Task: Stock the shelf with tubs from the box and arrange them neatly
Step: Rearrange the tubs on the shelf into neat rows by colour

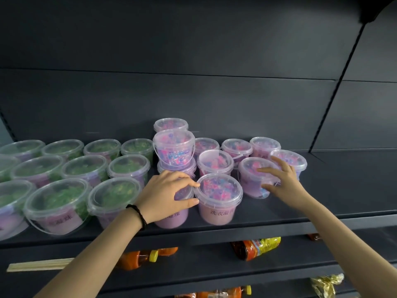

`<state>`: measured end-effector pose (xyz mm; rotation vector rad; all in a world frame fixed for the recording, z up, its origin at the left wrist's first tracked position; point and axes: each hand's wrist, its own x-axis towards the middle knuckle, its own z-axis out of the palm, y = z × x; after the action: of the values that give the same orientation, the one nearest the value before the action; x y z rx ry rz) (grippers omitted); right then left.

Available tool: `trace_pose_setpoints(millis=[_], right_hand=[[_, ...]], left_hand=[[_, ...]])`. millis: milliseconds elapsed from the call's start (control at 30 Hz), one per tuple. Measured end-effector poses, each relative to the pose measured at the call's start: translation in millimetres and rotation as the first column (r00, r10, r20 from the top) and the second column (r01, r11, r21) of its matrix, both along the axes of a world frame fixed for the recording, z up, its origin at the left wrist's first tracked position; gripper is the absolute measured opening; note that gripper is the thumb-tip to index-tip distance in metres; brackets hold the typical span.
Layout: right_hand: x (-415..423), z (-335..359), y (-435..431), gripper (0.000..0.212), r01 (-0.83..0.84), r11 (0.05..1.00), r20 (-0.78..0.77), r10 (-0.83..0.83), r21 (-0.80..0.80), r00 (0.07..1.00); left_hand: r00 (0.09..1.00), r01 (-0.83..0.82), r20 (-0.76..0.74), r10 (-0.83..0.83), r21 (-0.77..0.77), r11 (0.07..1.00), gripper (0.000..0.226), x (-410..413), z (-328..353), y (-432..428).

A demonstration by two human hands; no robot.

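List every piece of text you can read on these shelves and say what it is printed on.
"洗衣凝": label of the front pink tub; the rest curves out of sight.
"凝珠": label of the neighbouring pink tub gripped by the left hand; the start is hidden.
"凝珠", faint: label of the front green tub.
Bottles below: labels too blurred to read.

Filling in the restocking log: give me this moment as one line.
phase: arranging tubs | left hand: grips front pink-bead tub | right hand: holds right pink-bead tub | green-bead tubs: rowed at left
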<state>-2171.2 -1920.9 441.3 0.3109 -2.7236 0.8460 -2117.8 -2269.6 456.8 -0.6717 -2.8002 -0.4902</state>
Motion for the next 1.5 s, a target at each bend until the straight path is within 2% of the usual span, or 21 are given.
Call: trace_pose_setpoints(millis=[67,133,267,367,533,667,800,933,1000,1033,1133,1200,1267,1367,1500], right_hand=[[0,5,-1,0.065,0.045,0.994,-0.01,-0.044,0.095,0.999],[3,9,-8,0.058,0.112,0.985,0.01,-0.114,0.133,0.993],[0,9,-32,0.061,0.216,0.955,-0.011,-0.218,0.204,0.976],[-10,9,-43,0.047,0.261,0.942,-0.026,-0.262,0.213,0.965],[-27,23,-33,0.036,0.023,0.992,0.156,-0.042,0.121,0.987],[-33,25,-17,0.036,-0.031,0.986,0.137,0.009,0.161,0.991],[-34,26,-13,0.039,-0.105,0.99,0.117,0.094,0.094,0.989],[-37,31,-26,0.036,-0.008,0.994,0.137,-0.007,0.112,0.991],[-39,39,-49,0.034,0.106,0.988,0.054,-0.112,0.113,0.992],[-40,45,-64,0.035,0.109,0.992,0.002,-0.109,0.07,0.994],[-32,63,-120,0.042,-0.102,0.993,-0.094,0.096,-0.061,0.991],[-29,69,-157,0.051,-0.243,0.969,-0.122,0.235,-0.049,0.964],[-27,69,-190,0.06,-0.286,0.958,-0.112,0.286,0.012,0.952],[-26,69,-228,0.067,-0.17,0.976,-0.064,0.18,0.135,0.982],[-27,73,-252,0.074,0.019,0.994,-0.067,-0.012,0.11,0.998]], left_hand=[[1.0,0.0,-0.006,0.0,0.004,1.0,0.07,0,-1,0],[1.0,-0.006,-0.011,0.006,-0.007,1.0,0.067,1,-1,0],[1.0,-0.015,-0.02,0.014,-0.011,1.0,0.066,1,-1,1],[1.0,-0.003,-0.021,0.003,-0.008,1.0,0.077,2,-2,0],[1.0,-0.018,-0.021,0.018,-0.017,1.0,0.077,1,-2,0],[1.0,-0.017,-0.013,0.017,-0.005,1.0,0.074,1,-2,0],[1.0,-0.021,-0.018,0.021,-0.002,1.0,0.065,1,-2,0],[0.999,-0.028,-0.015,0.028,-0.014,0.999,0.062,2,-2,0],[1.0,-0.027,-0.014,0.027,-0.017,0.999,0.063,2,-2,-1],[1.0,-0.026,-0.012,0.026,-0.018,0.999,0.063,2,-1,-1],[0.999,-0.031,-0.007,0.031,-0.01,0.999,0.063,2,-2,0],[0.999,-0.04,-0.005,0.04,0.014,0.999,0.063,2,-2,0],[0.999,-0.05,0.0,0.05,0.01,0.999,0.062,2,-3,1],[0.997,-0.074,-0.002,0.074,-0.032,0.997,0.065,1,-3,1],[0.996,-0.087,-0.006,0.087,-0.048,0.995,0.061,-2,-6,2]])
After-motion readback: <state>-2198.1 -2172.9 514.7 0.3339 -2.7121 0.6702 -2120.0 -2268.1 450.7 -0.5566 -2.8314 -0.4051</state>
